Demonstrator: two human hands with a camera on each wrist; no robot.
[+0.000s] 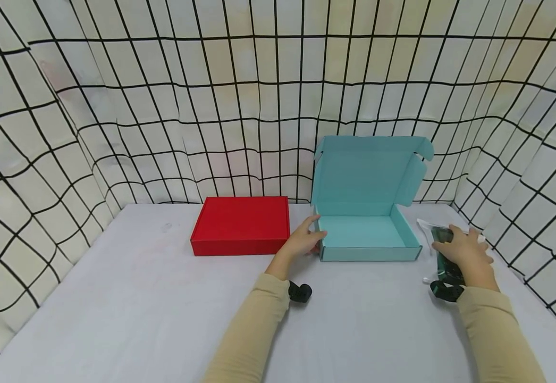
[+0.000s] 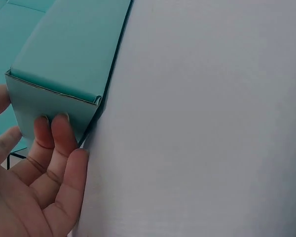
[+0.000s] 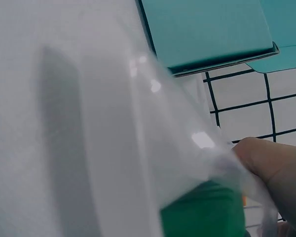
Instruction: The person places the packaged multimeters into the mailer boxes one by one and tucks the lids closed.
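Observation:
A teal cardboard box point(image 1: 370, 254) stands on the table with its lid raised at the back and its inside bare. At its left side my left hand point(image 1: 301, 240) grips the side wall; in the left wrist view, fingertips point(image 2: 62, 132) press against the outer face. To the right of the box, my right hand point(image 1: 467, 254) holds a clear plastic bag point(image 3: 160, 123) with something dark green point(image 3: 204, 212) inside. The thumb point(image 3: 266, 160) lies along the bag's edge in the right wrist view. Part of the bag is hidden under the hand.
A closed red box point(image 1: 241, 226) sits left of the teal box, close to my left forearm. White cloth walls with a black grid point(image 1: 278, 101) enclose the back and sides of the white table point(image 1: 163, 319). A black wrist camera point(image 1: 300, 292) hangs at my left cuff.

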